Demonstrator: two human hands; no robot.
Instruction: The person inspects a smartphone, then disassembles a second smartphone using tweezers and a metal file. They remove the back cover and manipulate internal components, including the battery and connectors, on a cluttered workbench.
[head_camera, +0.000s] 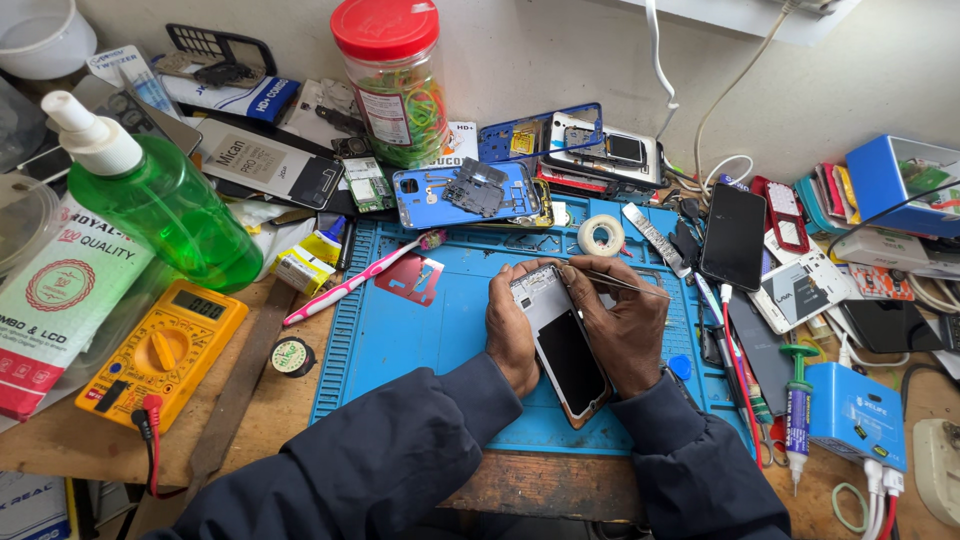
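An opened phone lies tilted on the blue work mat, its lower end toward the mat's near edge and its top end pointing away. It sits between the two hands, held up off the mat by both.

The left hand grips the phone's left edge: the fingers are curled and pressed against the frame, and the thumb rests at its upper left corner. The right hand cups the phone's right edge with the lower fingers closed around it, while thumb and forefinger pinch a thin pair of metal tweezers. The tweezers lie nearly level, their tip at the phone's top end, the back end sticking out to the right over the mat.

Farther up the mat from the phone, a pink toothbrush lies slanted to the left, and a small roll of white tape sits near the mat's far edge. Beyond that edge lies a blue phone frame with a circuit board on it. Left of the mat, on the wooden bench, rests a yellow multimeter, with a green spray bottle behind it.
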